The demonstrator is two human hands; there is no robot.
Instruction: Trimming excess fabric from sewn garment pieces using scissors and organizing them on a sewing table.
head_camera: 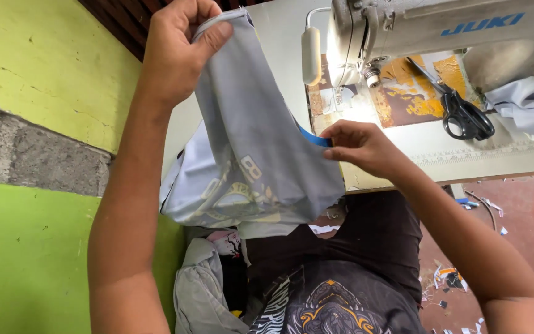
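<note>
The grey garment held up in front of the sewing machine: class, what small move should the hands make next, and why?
Probably lower the grey garment toward the sewing machine. The left hand grips its top edge high in the air, the right hand pinches its blue-trimmed edge, and the cloth hangs clear of the table, short of the needle.

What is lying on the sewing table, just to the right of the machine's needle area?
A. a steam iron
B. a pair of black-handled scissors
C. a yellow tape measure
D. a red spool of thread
B: black-handled scissors lie on the sewing table under the arm of the sewing machine, while both hands are busy with the grey garment.
</note>
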